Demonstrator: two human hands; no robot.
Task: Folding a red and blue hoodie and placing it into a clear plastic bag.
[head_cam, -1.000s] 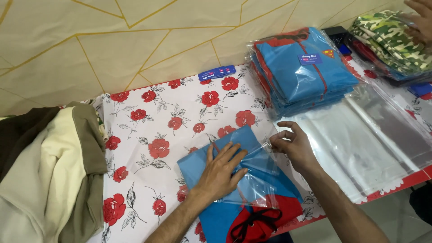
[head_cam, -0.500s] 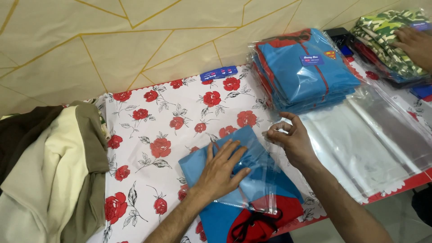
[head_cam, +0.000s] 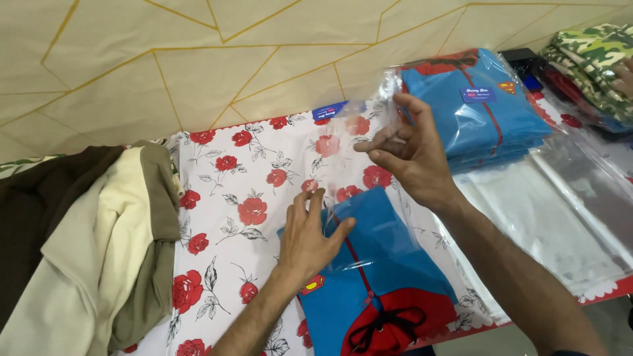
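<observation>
A folded blue garment (head_cam: 379, 264) with a red hood and black drawstring is lying at the lower centre of the frame on a white tablecloth printed with red flowers (head_cam: 231, 191), partly slid into a clear plastic bag (head_cam: 359, 142) whose open end is rising up toward the middle of the frame. The left hand (head_cam: 308, 237) is resting flat on the near upper corner of the garment, fingers spread and pressing down through the plastic, with the forearm running in from the bottom edge of the frame. The right hand (head_cam: 412, 155) is hovering above and to the right of the garment, in the centre right of the frame, lifted clear of the cloth; its thumb and fingers are pinching the loose flap of the bag and holding it up, the wrist bent and the forearm slanting down to the lower right corner. The garment is lying below and to the left of this raised hand. At the upper right a stack of bagged blue garments (head_cam: 478, 105) is sitting near the raised hand, and beyond it a camouflage-patterned bundle (head_cam: 590, 62) is filling the top right corner. Flat empty clear bags (head_cam: 560, 211) are spreading across the right side. At the left edge a heap of brown and cream clothing (head_cam: 79, 244) is lying crumpled.
</observation>
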